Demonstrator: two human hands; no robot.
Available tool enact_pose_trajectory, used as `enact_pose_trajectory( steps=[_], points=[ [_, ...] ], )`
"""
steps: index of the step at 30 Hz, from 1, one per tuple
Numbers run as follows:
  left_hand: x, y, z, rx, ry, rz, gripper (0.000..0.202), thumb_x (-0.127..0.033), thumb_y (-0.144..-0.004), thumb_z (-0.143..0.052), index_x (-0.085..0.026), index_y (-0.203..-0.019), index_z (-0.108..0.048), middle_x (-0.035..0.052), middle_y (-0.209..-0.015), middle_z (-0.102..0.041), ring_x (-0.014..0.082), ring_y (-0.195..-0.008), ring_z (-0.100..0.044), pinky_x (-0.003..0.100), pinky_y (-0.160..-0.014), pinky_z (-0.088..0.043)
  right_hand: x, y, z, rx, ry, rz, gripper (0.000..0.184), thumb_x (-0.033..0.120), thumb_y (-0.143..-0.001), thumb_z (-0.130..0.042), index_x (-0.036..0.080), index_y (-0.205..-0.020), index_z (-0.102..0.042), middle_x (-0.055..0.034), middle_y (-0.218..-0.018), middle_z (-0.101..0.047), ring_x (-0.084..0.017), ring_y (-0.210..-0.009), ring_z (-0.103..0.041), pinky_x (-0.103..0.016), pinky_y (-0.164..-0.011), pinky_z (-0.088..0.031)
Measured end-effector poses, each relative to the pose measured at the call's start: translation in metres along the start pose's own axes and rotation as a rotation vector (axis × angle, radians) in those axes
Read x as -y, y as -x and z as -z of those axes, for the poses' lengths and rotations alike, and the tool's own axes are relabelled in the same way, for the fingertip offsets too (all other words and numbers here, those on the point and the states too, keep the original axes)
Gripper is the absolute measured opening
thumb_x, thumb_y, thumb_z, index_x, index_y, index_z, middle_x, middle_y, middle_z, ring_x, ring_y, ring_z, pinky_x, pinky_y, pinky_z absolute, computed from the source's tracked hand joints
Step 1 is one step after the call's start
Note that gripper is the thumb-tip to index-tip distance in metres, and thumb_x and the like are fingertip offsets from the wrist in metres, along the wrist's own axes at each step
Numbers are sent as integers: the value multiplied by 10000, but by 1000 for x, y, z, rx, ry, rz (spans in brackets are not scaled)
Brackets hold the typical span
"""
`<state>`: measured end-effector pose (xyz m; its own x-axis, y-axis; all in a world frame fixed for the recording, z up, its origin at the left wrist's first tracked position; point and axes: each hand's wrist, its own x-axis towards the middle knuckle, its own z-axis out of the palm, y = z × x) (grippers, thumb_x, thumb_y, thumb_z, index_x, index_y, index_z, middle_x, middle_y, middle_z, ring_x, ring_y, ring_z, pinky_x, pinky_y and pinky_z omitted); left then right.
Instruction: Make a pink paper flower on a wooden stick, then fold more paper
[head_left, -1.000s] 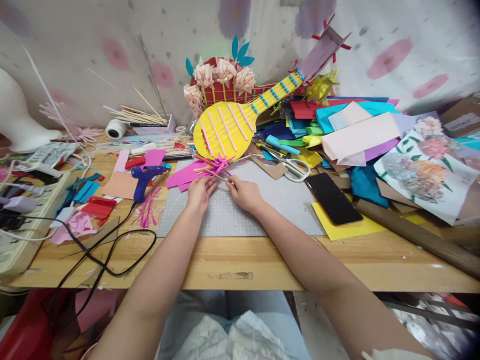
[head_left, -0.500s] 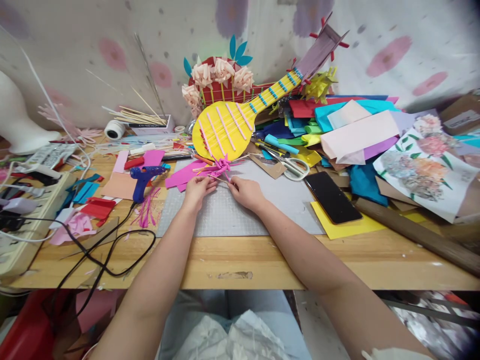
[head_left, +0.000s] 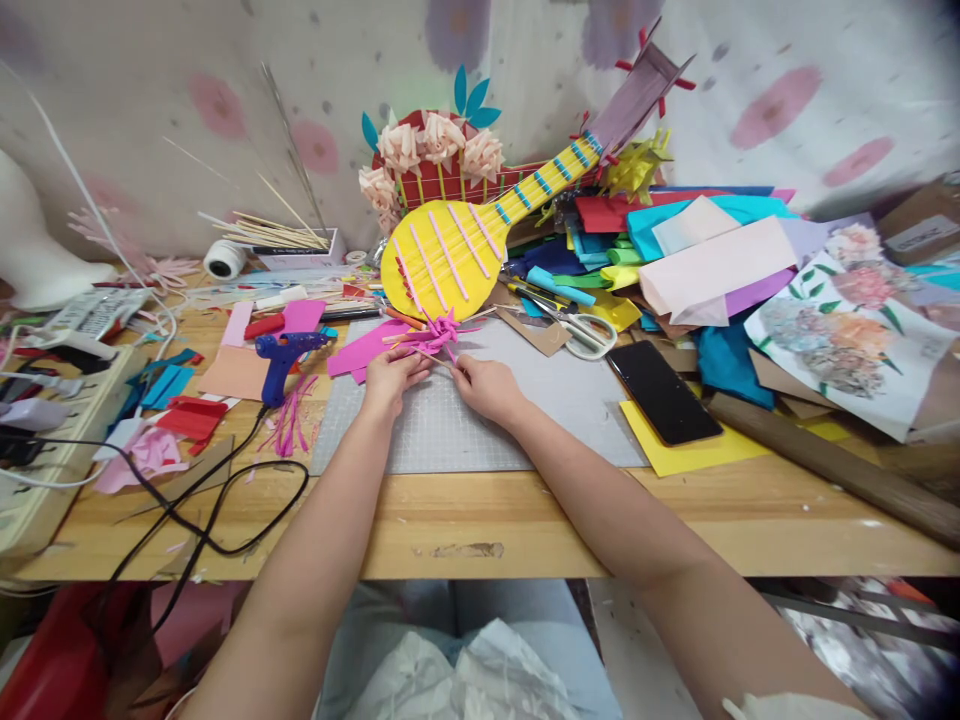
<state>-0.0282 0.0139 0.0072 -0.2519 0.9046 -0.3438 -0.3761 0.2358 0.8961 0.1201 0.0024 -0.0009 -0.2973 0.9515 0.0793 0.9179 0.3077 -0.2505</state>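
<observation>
Over the grey cutting mat (head_left: 480, 430), my left hand (head_left: 394, 378) and my right hand (head_left: 487, 385) face each other with fingertips closed. A thin pale stick (head_left: 433, 358) runs between them, pinched at its right end by my right fingers. My left fingers are closed at its left end. Just beyond my fingertips lies a bunch of magenta paper strips (head_left: 442, 328), with flat magenta paper (head_left: 364, 350) to its left. Behind them leans a yellow paper lute (head_left: 442, 255) with pink strips and a long neck. What lies inside each grip is partly hidden.
On the left are a blue glue gun (head_left: 281, 362), its black cord (head_left: 217, 545) and a power strip (head_left: 75, 430). To the right lie scissors (head_left: 592, 337), a phone (head_left: 664, 392), stacked coloured paper (head_left: 720, 260) and a brown stick (head_left: 832, 465).
Both hands stay nearly in place, with only slight finger movement around the thin stick. The whole view has shifted a little.
</observation>
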Motion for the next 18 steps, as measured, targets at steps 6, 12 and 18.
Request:
enact_pose_trajectory(
  steps=[6,12,18],
  points=[
    [-2,1,-1,-21,2,23,215,-27,-648,-657,-129,-757,-501,30,-633,-638,136,-571,-643,288,-643,-525,1,1,-2,-2,-28,38,344,372,-915,-300,204,-1004,-587,-73,-862,-686,-187,-761,-623,-257,-634,-360],
    [-5,1,0,-6,11,46,126,-1,-664,-611,-109,-686,-551,25,-584,-631,111,-559,-623,273,-695,-521,4,2,2,19,-44,61,326,354,-912,-318,197,-965,-598,-68,-865,-688,-174,-767,-622,-251,-626,-351],
    [-6,0,1,18,19,55,115,-11,-680,-581,-118,-684,-539,41,-592,-641,136,-606,-640,303,-747,-523,8,3,5,40,-46,71,337,356,-918,-309,185,-988,-590,-76,-880,-688,-174,-784,-624,-248,-639,-356]
  ],
)
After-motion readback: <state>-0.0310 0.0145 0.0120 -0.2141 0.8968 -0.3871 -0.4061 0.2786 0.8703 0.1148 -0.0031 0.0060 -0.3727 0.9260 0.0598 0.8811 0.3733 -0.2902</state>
